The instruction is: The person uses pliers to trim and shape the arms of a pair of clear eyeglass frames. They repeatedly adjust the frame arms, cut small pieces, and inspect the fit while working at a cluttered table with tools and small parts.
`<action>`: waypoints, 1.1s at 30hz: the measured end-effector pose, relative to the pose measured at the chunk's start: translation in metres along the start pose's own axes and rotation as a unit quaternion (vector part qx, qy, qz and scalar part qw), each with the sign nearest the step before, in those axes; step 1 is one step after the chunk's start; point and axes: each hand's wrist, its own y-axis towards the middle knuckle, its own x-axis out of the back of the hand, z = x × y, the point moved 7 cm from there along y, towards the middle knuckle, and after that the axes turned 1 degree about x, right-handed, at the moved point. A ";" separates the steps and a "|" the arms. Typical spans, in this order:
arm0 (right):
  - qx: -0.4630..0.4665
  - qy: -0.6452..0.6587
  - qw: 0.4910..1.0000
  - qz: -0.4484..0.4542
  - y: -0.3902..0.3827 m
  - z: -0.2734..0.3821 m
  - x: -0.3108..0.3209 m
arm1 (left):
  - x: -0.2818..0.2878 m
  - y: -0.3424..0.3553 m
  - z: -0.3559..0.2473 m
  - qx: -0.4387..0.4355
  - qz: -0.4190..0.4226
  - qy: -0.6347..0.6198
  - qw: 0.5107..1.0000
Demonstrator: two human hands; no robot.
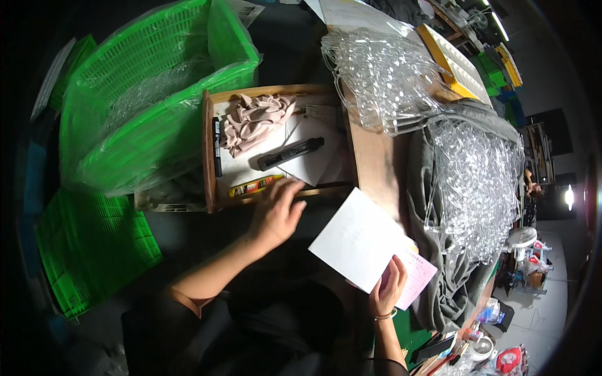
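My left hand (pixel 273 218) is open, fingers curved and apart, at the front of a wooden drawer (pixel 208 150), beside a yellow-and-black object (pixel 244 188). The drawer holds crumpled pink cloth (pixel 257 122), a black utility knife (pixel 290 154), a black marker (pixel 217 146) and white papers. My right hand (pixel 387 287) grips a white paper (pixel 354 232) and a pink printed slip (pixel 419 276) lower right of the drawer.
Green plastic crates (pixel 94 166) lined with clear plastic are at the left, with a green mat-like piece (pixel 94 250) below. Clear looped plastic pieces (pixel 470 188) lie at right on grey cloth, beside a yellow tray (pixel 436 47). A fan (pixel 481 348) stands lower right.
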 end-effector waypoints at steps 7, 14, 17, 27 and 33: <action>-0.062 0.129 0.990 -0.004 -0.002 -0.017 0.017 | -0.062 -0.077 -0.048 0.080 0.103 -0.220 0.967; -0.115 0.012 0.992 -0.049 -0.035 -0.067 0.068 | -0.077 -0.054 -0.149 -0.087 0.112 -0.116 0.983; -0.124 0.001 0.991 -0.050 -0.058 -0.083 0.069 | -0.110 -0.060 -0.189 -0.157 0.141 -0.013 0.977; -0.367 0.423 0.821 -0.107 -0.085 -0.154 0.050 | -0.137 -0.086 -0.190 -0.170 0.300 0.132 0.930; -0.280 0.158 0.939 -0.123 -0.062 -0.124 0.060 | -0.149 -0.097 -0.185 -0.209 0.280 0.220 0.911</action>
